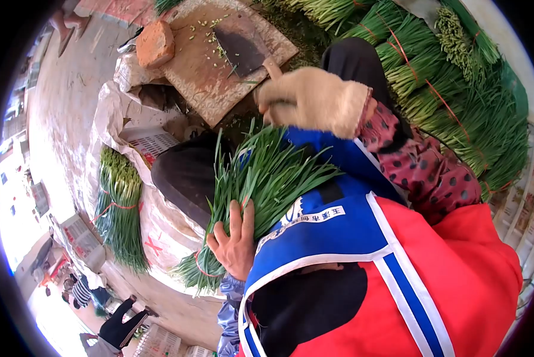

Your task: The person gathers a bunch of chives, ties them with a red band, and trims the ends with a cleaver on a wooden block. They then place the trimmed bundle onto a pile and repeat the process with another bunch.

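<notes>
My left hand (234, 241), bare, rests with bent fingers on a bundle of long green leaves (273, 172) against the blue apron, holding it. My right hand (317, 101), in a tan glove, is above the leaf tips; its fingers are curled and blurred by motion, and what they hold, if anything, cannot be made out. Just beyond the glove, a broad dark blade (241, 44) with a wooden handle lies on a worn board (198, 83) among small green scraps. The glove overlaps the near end of the handle, so contact cannot be told.
A brick (155, 44) sits on the board's left corner. Tied green bundles (439, 89) are piled at the upper right. Another tied bundle (119, 208) lies on white sacking (166, 229) at the left. A person (121, 324) is in the lower left background; someone's feet (70, 24) show at the upper left.
</notes>
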Motion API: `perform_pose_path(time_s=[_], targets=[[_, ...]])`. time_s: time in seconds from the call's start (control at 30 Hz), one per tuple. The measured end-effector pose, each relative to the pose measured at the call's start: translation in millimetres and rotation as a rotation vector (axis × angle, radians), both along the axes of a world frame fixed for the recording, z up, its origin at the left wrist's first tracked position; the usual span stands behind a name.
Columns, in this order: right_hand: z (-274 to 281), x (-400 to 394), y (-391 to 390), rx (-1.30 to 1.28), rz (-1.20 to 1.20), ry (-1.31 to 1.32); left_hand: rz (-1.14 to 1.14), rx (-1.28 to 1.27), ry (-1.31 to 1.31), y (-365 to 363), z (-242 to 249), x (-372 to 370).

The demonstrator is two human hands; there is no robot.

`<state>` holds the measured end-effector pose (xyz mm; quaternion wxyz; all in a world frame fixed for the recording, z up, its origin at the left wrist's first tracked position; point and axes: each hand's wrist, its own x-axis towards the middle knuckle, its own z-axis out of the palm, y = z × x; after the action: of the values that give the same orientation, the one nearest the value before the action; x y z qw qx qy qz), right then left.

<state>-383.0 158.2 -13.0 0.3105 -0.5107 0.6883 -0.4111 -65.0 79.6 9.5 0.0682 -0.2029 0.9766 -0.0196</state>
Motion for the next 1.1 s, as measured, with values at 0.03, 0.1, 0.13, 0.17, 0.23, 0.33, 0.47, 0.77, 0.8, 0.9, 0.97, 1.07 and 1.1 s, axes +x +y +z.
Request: perform_pose_path(time_s=[0.03, 0.1, 0.13, 0.17, 0.23, 0.33, 0.47, 0.77, 0.8, 0.9, 0.97, 1.07, 1.1], targets=[[11, 12, 2, 0.066, 0.055, 0.133, 0.005, 0.011, -0.001, 0, 1, 0], [16, 34, -3, 0.204, 0.213, 0.299, -0.002, 0.016, -0.002, 0, 2, 0], [11, 44, -8, 0.275, 0.318, 0.332, -0.003, 0.017, 0.002, 0, 1, 0], [10, 52, -11, 0.336, 0.354, 0.358, -0.005, 0.018, 0.006, 0, 1, 0], [-18, 61, -5, 0.031, -0.023, 0.085, -0.013, 0.005, -0.005, -2, -4, 5], [-8, 42, -12, -0.091, -0.535, -0.338, 0.006, 0.004, -0.005, 1, -3, 8], [12, 15, 7, 0.03, -0.011, -0.032, 0.015, 0.012, 0.04, 0, -5, 7], [-26, 63, -11, -0.016, -0.164, -0.129, 0.007, 0.019, 0.023, -1, -4, 6], [-22, 53, -15, -0.076, -0.338, -0.189, 0.009, 0.019, 0.02, -1, -4, 8], [-10, 15, -6, 0.021, -0.48, -0.444, 0.016, 0.0, 0.055, -2, -8, 8], [-6, 5, 13, 0.005, -0.203, -0.217, 0.025, -0.01, 0.074, -1, -9, 9], [23, 12, 26, 0.268, 0.149, 0.1, 0.026, -0.021, 0.068, 1, -10, 7], [26, 20, 24, 0.363, 0.219, 0.159, 0.028, -0.019, 0.065, 2, -10, 7]])
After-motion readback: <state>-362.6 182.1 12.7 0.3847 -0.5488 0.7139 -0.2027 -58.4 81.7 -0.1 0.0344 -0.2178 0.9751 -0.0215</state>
